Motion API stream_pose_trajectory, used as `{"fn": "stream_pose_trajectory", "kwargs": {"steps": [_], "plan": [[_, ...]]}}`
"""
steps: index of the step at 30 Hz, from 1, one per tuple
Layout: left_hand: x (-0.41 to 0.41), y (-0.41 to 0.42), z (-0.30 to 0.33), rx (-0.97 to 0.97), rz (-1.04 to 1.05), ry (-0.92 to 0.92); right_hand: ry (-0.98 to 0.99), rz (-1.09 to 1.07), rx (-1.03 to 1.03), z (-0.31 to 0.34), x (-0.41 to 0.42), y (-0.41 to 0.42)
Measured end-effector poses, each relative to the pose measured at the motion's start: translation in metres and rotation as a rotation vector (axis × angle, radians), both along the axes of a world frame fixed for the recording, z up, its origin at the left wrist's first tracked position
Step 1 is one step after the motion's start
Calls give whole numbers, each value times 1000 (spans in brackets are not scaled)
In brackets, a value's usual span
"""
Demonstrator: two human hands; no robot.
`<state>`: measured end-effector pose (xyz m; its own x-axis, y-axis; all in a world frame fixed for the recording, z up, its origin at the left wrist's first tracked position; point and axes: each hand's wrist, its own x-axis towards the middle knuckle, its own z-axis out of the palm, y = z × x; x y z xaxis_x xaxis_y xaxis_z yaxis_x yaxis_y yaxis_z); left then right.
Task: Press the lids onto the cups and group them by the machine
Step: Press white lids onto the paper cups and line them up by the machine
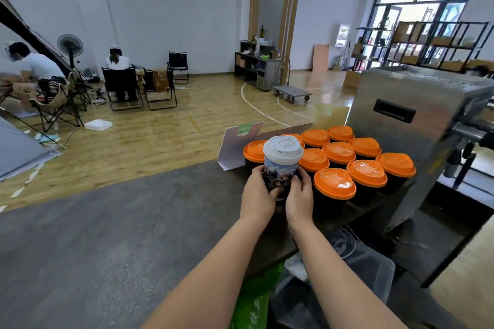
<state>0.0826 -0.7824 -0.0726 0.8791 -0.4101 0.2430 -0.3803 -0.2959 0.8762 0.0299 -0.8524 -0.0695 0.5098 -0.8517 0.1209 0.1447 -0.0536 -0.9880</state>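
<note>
Showing the head view: a printed cup (280, 171) stands upright, long axis vertical, with a white lid (283, 147) seated on top, its drink opening toward the far side. The cup is at the near left edge of a cluster of dark cups with orange lids (367, 172), all upright on the dark counter (107, 235), near its right edge and just beside the steel machine (417, 125). The left hand (258, 196) grips the cup's lower left side, fingers curled round the wall, thumb on the near face. The right hand (299, 196) grips the lower right side, fingers likewise wrapped and clamped on the cup, close to the nearest orange lid. Both forearms reach forward from the lower frame edge, converging at the cup, wrists nearly straight. Whether the cup's base touches the counter cannot be told, the hands hiding it. A grey card stand (238, 147) stands at the counter's far edge, just behind the cluster. Beyond lie a wood floor, folding chairs (157, 88) and two seated persons.
</note>
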Motion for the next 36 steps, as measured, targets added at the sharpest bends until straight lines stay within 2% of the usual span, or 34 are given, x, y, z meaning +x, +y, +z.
{"fn": "stream_pose_trajectory", "kwargs": {"steps": [3, 8, 14, 22, 36], "plan": [[0, 2, -1, 20, -3, 17, 14, -35, 10, 0, -2, 5], [6, 29, -7, 42, 21, 70, -1, -155, 151, -8, -15, 44], [34, 122, 1, -18, 124, 118, -55, -5, 190, -3, -6, 122], [58, 326, 30, -191, 476, 109, -99, 335, 172, 20, 48, 260], [-9, 742, 33, -371, 1159, 122, -4, 993, 101, 32, 99, 652]]}}
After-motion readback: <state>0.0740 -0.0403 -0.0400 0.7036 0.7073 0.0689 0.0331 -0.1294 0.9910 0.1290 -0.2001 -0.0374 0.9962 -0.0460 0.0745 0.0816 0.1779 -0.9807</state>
